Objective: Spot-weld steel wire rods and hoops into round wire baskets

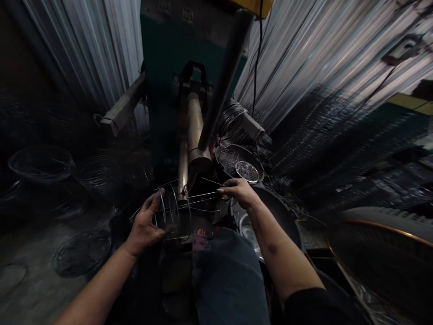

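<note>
My left hand grips the left end of a round wire frame, a cage of thin metal rings and rods. At the frame's right side, my right hand is closed with thumb and fingers pinching thin metal rods. The lower rod-shaped electrode of a green machine reaches down to the frame; whether they touch I cannot tell. Just above sits a thicker brass-coloured cylinder with a dark slanting bar fixed to it.
Right of the machine a round pan holds small wire pieces and a shiny dish. A larger basin stands below my right forearm. Wire baskets lie at left. Coiled wire hangs behind. A copper-rimmed round object stands at right.
</note>
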`<state>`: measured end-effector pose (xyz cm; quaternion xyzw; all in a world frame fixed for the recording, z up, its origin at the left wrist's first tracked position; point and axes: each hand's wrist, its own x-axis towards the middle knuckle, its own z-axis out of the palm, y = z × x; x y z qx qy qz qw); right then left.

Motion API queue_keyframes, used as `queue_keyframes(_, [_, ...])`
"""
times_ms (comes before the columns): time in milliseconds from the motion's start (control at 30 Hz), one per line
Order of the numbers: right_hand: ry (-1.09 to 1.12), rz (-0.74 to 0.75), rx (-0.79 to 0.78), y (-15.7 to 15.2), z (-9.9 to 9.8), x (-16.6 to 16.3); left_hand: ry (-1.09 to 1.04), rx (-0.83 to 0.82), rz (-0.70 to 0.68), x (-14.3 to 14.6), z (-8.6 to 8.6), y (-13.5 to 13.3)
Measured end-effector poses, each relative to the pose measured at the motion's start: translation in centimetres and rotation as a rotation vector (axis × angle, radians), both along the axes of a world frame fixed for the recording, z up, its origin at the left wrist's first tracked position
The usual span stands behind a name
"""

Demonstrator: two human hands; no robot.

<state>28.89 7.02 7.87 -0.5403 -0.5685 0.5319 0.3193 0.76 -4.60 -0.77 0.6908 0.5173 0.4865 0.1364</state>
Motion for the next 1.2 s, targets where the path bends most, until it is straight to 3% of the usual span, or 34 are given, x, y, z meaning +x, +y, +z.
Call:
queue_keyframes(1033, [-0.044, -0.009, 0.041, 0.9, 0.9, -0.3, -0.005, 0.037, 0.014, -0.3, 0.6, 1.3])
queue_keyframes(1200, [-0.061, -0.017, 0.027, 1.0, 1.0, -0.3, -0.023, -0.029, 0.018, -0.2, 0.7, 1.4])
